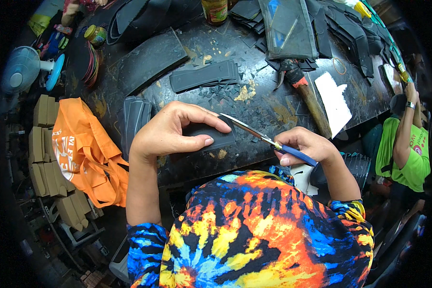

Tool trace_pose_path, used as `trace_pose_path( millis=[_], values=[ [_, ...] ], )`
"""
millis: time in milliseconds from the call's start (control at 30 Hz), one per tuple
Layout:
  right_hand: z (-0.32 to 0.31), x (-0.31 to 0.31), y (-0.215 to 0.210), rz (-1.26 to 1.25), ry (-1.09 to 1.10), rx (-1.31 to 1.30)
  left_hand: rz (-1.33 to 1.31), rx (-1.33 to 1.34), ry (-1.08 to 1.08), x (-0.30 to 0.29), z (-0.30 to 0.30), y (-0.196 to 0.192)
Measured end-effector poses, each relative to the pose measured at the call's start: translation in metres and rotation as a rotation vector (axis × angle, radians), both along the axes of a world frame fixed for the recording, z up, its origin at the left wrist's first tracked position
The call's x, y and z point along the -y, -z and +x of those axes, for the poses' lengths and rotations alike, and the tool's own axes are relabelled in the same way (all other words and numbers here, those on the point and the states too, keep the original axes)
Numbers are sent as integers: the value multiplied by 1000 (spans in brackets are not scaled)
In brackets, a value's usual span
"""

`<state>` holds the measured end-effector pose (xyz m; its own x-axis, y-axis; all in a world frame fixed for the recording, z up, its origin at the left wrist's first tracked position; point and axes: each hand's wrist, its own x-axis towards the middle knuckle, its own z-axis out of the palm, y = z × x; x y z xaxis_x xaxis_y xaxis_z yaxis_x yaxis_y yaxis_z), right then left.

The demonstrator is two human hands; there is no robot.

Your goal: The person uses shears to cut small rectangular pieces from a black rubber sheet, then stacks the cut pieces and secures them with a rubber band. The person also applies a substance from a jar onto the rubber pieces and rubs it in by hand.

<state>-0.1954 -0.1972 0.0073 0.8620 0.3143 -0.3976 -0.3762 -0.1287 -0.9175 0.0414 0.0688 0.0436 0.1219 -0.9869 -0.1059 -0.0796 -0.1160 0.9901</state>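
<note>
My left hand pinches a flat dark grey piece of sheet material between thumb and fingers, just above the near edge of the table. In my right hand is a pair of scissors with blue handles, fingers closed round the grips. The blades point left, their tips by the upper corner of the piece, close to my left index finger. Whether the blades touch the piece, I cannot tell. Beyond my hands lies a row of similar cut pieces; another stack lies left of my left hand.
Small dark scraps litter the black table. A wooden-handled tool lies beside torn white sheet. Far back are a zip pouch and a jar. An orange bag hangs left; a person in green is at right.
</note>
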Motion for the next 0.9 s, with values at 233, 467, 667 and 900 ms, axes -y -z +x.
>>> trace_pose_path(
  millis=[233,467,667,900],
  values=[
    [2,-6,3,-45,57,32,14,69,-123,-15,-5,-5],
    [3,0,21,100,456,46,101,184,-962,-76,19,7],
    [16,-12,47,124,627,162,-162,1013,-880,4,21,51],
    [9,-14,47,136,650,193,66,956,-563,83,33,76]
  ],
)
